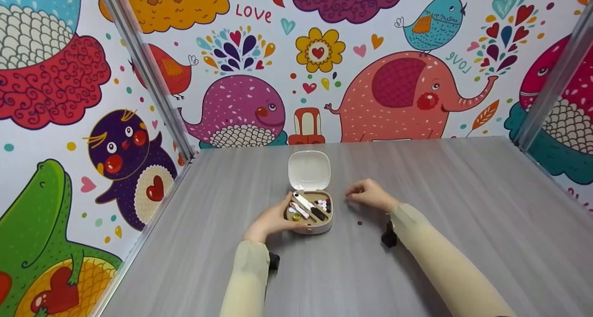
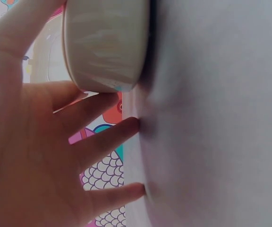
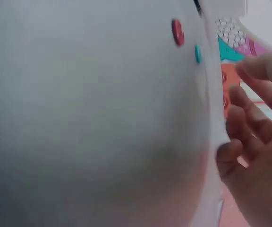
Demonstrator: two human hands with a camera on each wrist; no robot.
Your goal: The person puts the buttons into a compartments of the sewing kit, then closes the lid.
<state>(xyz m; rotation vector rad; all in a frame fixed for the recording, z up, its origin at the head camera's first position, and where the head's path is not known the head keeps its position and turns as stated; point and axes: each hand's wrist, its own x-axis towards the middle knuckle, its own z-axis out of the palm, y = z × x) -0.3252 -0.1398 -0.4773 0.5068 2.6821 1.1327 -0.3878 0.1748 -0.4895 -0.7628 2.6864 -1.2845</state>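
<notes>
A small white sewing box [image 1: 319,229] stands on the table with its lid [image 1: 309,170] raised at the back. My left hand [image 1: 273,218] holds it from the left, thumb along the front and fingers round the side; in the left wrist view the box wall [image 2: 105,45] sits between thumb and fingers. Inside lie a white-and-black tool [image 1: 309,206], a gold-coloured ring-like piece [image 1: 296,217] and small white, black and red pieces [image 1: 323,205]. To the right of the box, my right hand [image 1: 373,195] hovers low over the table, its fingers loosely bent with nothing visible between them.
A dark red button [image 1: 359,223] lies on the grey table [image 1: 213,187], right of the box. The right wrist view shows this red button [image 3: 177,32] and a teal button [image 3: 198,54] beyond it. Printed panels [image 1: 319,99] stand behind and at both sides.
</notes>
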